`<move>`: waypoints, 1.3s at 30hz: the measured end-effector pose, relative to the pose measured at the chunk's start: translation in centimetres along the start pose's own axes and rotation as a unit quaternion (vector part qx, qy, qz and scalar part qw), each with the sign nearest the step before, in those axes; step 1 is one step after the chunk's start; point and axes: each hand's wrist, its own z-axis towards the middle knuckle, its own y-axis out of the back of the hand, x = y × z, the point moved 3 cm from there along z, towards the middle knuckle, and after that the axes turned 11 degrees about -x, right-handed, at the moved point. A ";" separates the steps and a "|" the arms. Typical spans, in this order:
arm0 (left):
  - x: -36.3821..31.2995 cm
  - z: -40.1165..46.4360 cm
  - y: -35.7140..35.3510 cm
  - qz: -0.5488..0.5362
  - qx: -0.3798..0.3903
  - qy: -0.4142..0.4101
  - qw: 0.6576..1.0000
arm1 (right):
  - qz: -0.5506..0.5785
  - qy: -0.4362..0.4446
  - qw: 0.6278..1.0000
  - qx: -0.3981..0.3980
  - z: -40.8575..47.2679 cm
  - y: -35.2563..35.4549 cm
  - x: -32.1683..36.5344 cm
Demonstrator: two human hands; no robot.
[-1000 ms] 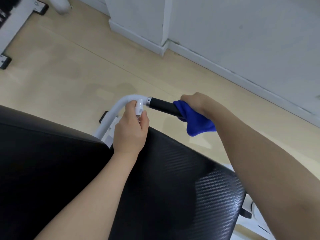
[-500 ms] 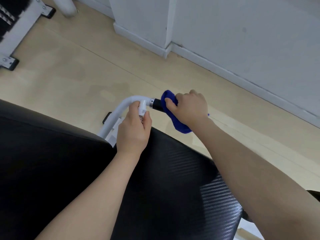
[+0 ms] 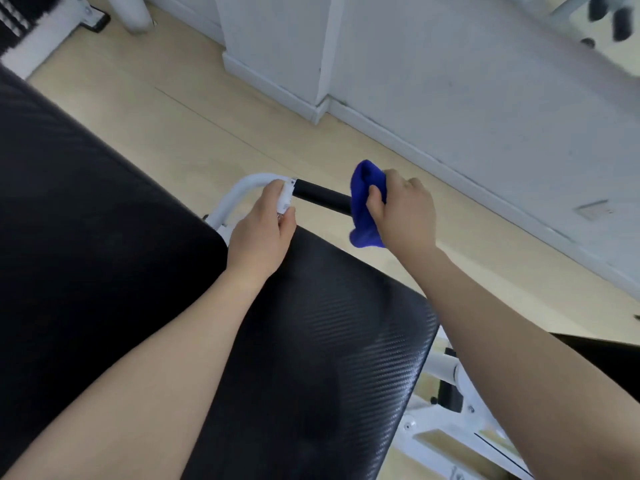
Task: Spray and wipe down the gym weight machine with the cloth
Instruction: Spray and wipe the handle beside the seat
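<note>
Wiping the machine's handle grip with the cloth

Our right hand [image 3: 403,211] held the blue cloth [image 3: 366,202] wrapped around the black grip [image 3: 320,199], at 12 o'clock from the black seat pad [image 3: 329,341]; our left hand [image 3: 261,233], at 9 o'clock, pinched a small white spray bottle [image 3: 286,199].

Blue cloth [image 3: 366,206], bunched, wrapped round the outer end of the black handle grip [image 3: 322,199] and hanging below it. Grip lies roughly level, joined to a curved white frame tube [image 3: 239,188]. Small white spray bottle [image 3: 285,199] stands at that joint. Black carbon-weave pad [image 3: 329,341] lies below.
</note>
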 end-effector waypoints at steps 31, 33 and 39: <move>22.5 -39.1 21.1 0.079 0.031 0.042 0.996 | 0.124 0.176 0.901 0.376 -38.3 2.3 24.5; 24.4 -40.3 20.5 0.097 0.029 0.035 0.994 | 0.109 0.184 0.905 0.368 -39.8 1.5 25.1; 28.7 -40.9 19.7 0.145 -0.018 0.095 0.985 | 0.114 0.197 0.922 0.314 -40.6 1.0 25.9</move>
